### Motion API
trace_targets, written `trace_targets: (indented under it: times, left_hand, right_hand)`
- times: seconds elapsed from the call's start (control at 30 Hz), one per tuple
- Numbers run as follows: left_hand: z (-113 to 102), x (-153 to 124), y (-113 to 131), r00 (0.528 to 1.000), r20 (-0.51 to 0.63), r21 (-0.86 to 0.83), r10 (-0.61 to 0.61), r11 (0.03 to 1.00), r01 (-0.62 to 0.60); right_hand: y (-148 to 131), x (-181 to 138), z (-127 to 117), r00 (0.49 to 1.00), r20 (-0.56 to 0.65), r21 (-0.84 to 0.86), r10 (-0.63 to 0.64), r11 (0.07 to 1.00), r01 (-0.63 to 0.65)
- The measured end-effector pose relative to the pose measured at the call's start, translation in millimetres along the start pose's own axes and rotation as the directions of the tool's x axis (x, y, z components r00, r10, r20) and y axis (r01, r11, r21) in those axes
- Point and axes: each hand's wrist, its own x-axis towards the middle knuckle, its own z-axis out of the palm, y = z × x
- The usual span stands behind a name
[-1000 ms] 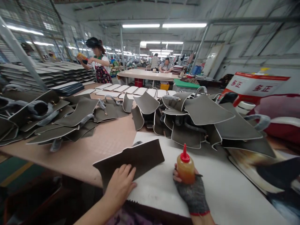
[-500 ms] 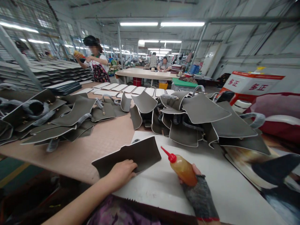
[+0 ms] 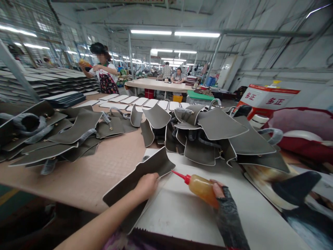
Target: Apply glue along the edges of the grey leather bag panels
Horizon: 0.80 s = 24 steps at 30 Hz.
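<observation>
My left hand (image 3: 147, 186) grips the right-hand edge of a dark grey-brown bag panel (image 3: 124, 187) with pale edging, its fingers curled at that edge. The panel is bent and tilted over a white board (image 3: 192, 211). In my right hand (image 3: 220, 192), which wears a dark fingerless glove, is a squeeze bottle (image 3: 200, 187) of amber liquid, held nearly level. Its long red nozzle points left, and the tip is at the panel's right corner. Whether the tip touches the edge, I cannot tell.
Similar bag pieces with wrapped handles are heaped at left (image 3: 75, 133) and beyond the board (image 3: 208, 128). White panels (image 3: 149, 103) lie in rows farther back. A red-and-white box (image 3: 267, 99) stands at right. A co-worker (image 3: 104, 69) holds another bottle at back left.
The bottle has swung toward level, and its nozzle has moved left to the panel's corner. My left hand has shifted slightly right, and the panel is now tilted and bent more.
</observation>
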Motion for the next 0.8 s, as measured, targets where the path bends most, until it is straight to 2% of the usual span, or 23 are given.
trace_targets:
  times: [0.17, 0.37, 0.5, 0.8]
  left_hand:
    - [4.8, 11.9, 8.0, 0.995, -0.05, -0.2, -0.088, 0.977, 0.076]
    - [7.9, 18.5, 5.5, 0.994, -0.029, -0.23, -0.105, 0.969, 0.095]
    - [8.6, 18.8, 6.2, 0.992, -0.031, -0.232, -0.119, 0.967, 0.108]
    - [9.6, 18.6, 6.4, 0.993, -0.045, -0.255, -0.105, 0.963, 0.091]
  right_hand:
    - [1.4, 7.3, 10.7, 0.997, 0.02, -0.204, -0.078, 0.976, 0.08]
    - [-13.5, 3.5, 15.9, 0.976, 0.045, -0.409, -0.212, 0.888, 0.211]
    - [-14.8, 5.3, 21.7, 0.957, 0.078, -0.461, -0.281, 0.841, 0.284]
    - [-14.5, 19.3, 29.3, 0.869, 0.157, -0.509, -0.47, 0.715, 0.479]
